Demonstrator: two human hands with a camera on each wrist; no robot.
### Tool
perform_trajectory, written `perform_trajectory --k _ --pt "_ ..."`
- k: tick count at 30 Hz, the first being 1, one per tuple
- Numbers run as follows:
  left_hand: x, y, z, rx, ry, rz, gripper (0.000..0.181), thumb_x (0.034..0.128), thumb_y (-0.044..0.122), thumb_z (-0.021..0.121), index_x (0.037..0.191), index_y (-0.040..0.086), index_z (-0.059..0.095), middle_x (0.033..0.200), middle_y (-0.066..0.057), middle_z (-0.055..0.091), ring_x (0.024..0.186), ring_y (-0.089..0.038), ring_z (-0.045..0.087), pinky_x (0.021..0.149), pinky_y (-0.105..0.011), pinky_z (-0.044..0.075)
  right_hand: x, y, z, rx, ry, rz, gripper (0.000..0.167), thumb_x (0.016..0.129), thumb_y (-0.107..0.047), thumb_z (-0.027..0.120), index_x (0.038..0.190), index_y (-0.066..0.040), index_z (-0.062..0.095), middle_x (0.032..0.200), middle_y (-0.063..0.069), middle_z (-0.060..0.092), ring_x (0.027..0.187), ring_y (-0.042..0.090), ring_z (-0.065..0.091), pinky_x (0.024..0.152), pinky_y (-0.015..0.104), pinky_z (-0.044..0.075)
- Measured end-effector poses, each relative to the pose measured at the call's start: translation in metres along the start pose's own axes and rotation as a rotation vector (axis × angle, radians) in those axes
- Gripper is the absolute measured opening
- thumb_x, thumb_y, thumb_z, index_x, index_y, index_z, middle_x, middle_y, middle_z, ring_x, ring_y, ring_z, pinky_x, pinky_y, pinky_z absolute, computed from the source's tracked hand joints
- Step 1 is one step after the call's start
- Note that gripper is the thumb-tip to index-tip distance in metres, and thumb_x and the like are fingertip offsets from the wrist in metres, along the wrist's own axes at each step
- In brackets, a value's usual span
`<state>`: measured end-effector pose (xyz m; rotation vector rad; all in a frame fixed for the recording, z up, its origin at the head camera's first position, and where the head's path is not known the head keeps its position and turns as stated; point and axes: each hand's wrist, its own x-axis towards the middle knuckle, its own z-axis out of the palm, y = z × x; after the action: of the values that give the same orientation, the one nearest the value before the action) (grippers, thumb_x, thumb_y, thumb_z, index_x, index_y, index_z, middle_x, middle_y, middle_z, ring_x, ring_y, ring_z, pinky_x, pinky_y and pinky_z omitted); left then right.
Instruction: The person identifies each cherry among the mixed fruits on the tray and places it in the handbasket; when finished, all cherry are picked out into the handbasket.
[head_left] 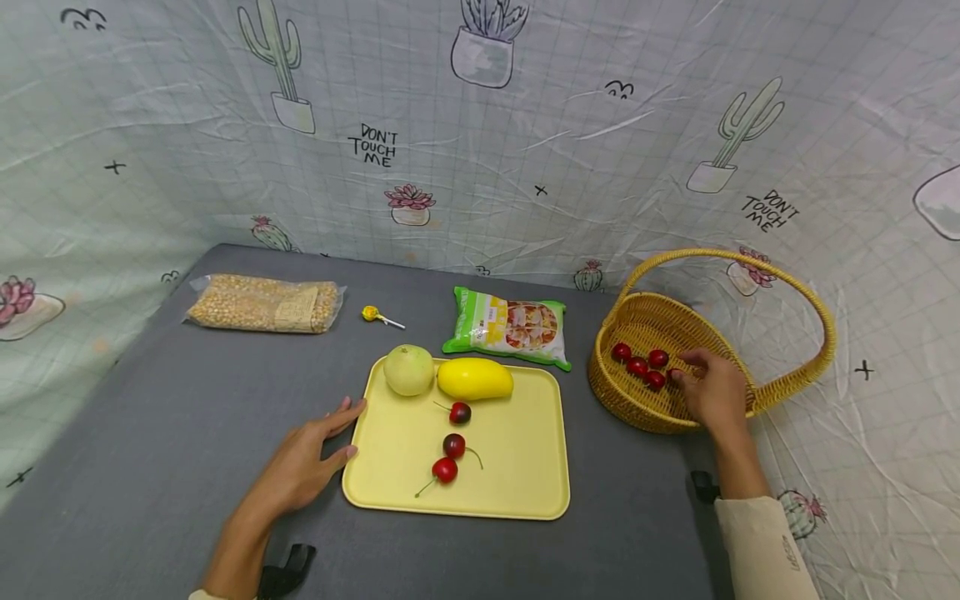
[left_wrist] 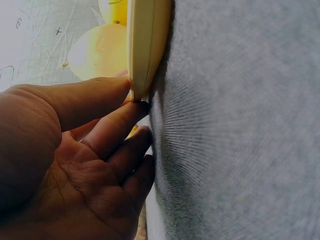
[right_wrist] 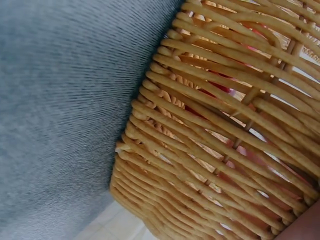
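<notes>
My left hand [head_left: 303, 462] rests at the left edge of the yellow tray [head_left: 517, 467], its thumb and fingertips touching the rim; the left wrist view shows the thumb [left_wrist: 95, 97] against the tray's side. Three cherries, one a red cherry [head_left: 445, 471], lie on the tray, with a pale green round fruit [head_left: 408, 370] and a yellow mango-like fruit [head_left: 476, 379] along its far side. My right hand [head_left: 716, 392] reaches inside the wicker basket [head_left: 626, 398], fingers curled, pinching a cherry [head_left: 674, 377] partly hidden by the fingertips. Several more cherries [head_left: 637, 367] lie beside it.
Behind the tray lie a green-and-white food packet [head_left: 513, 327], a yellow lollipop [head_left: 371, 313] and a clear bag of corn kernels [head_left: 255, 304]. The basket's tall handle [head_left: 817, 317] arches over its right side. A patterned cloth [head_left: 480, 167] hangs behind the grey table [head_left: 150, 467].
</notes>
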<state>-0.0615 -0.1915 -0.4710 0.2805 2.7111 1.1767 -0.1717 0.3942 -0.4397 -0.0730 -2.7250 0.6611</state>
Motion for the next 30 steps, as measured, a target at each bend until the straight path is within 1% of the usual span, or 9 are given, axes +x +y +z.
perform_trajectory --k 5,9,14,18,20,22,26,30 --pt "0.000 0.000 0.000 0.001 -0.001 -0.003 0.070 0.1007 0.007 0.072 0.164 0.015 0.044 0.167 -0.025 0.037 0.152 -0.048 0.040 0.114 -0.073 0.040 -0.002 -0.003 0.003 0.055 0.153 -0.054 0.024 0.089 0.000 0.083 0.113 0.000 0.078 0.100 0.028 0.076 0.090 0.043 0.069 0.082 0.054 0.047" --pt "0.000 0.001 0.000 -0.003 -0.004 -0.007 0.070 0.1009 0.007 0.071 0.165 0.016 0.043 0.168 -0.024 0.037 0.153 -0.048 0.039 0.115 -0.073 0.040 -0.005 -0.010 0.003 0.091 0.264 -0.110 0.024 0.087 0.001 0.085 0.111 0.000 0.079 0.097 0.025 0.076 0.088 0.039 0.066 0.079 0.043 0.043" --pt "0.000 0.001 0.000 -0.003 0.002 0.003 0.070 0.1003 0.006 0.072 0.164 0.014 0.044 0.167 -0.025 0.038 0.153 -0.049 0.039 0.115 -0.074 0.039 -0.011 -0.026 0.000 0.142 0.352 -0.184 0.028 0.085 -0.001 0.088 0.111 0.001 0.080 0.100 0.023 0.078 0.086 0.032 0.062 0.078 0.029 0.040" --pt "0.000 0.001 0.000 0.001 0.001 0.002 0.070 0.1005 0.006 0.071 0.164 0.015 0.044 0.167 -0.025 0.038 0.153 -0.049 0.039 0.115 -0.074 0.039 -0.018 -0.044 -0.003 0.181 0.416 -0.268 0.033 0.080 -0.003 0.093 0.110 0.002 0.080 0.099 0.023 0.078 0.084 0.034 0.062 0.081 0.013 0.036" --pt "0.000 0.000 0.000 0.004 0.000 0.000 0.070 0.1006 0.007 0.071 0.164 0.015 0.044 0.167 -0.025 0.038 0.153 -0.049 0.039 0.115 -0.074 0.039 -0.020 -0.055 -0.004 0.205 0.443 -0.306 0.034 0.077 -0.003 0.094 0.108 0.001 0.081 0.098 0.022 0.078 0.083 0.035 0.062 0.083 0.009 0.035" --pt "0.000 0.000 0.000 0.009 0.002 0.001 0.070 0.1004 0.007 0.072 0.164 0.015 0.044 0.167 -0.025 0.038 0.153 -0.049 0.039 0.115 -0.074 0.039 -0.023 -0.065 -0.005 0.221 0.460 -0.337 0.034 0.076 -0.004 0.095 0.107 0.000 0.082 0.096 0.021 0.078 0.083 0.035 0.062 0.084 0.008 0.034" --pt "0.000 0.000 0.000 0.013 0.007 0.005 0.070 0.1000 0.007 0.072 0.164 0.014 0.045 0.166 -0.025 0.039 0.152 -0.049 0.040 0.114 -0.074 0.040 -0.028 -0.084 -0.007 0.250 0.474 -0.383 0.034 0.074 -0.005 0.096 0.105 -0.002 0.083 0.093 0.019 0.078 0.083 0.033 0.062 0.084 0.010 0.035" --pt "0.000 0.001 -0.001 0.008 0.004 0.009 0.070 0.0999 0.007 0.072 0.164 0.013 0.044 0.166 -0.026 0.038 0.152 -0.050 0.039 0.114 -0.074 0.039 -0.034 -0.099 -0.007 0.289 0.464 -0.406 0.034 0.073 -0.004 0.096 0.105 -0.003 0.083 0.090 0.018 0.078 0.084 0.029 0.062 0.079 0.012 0.035"
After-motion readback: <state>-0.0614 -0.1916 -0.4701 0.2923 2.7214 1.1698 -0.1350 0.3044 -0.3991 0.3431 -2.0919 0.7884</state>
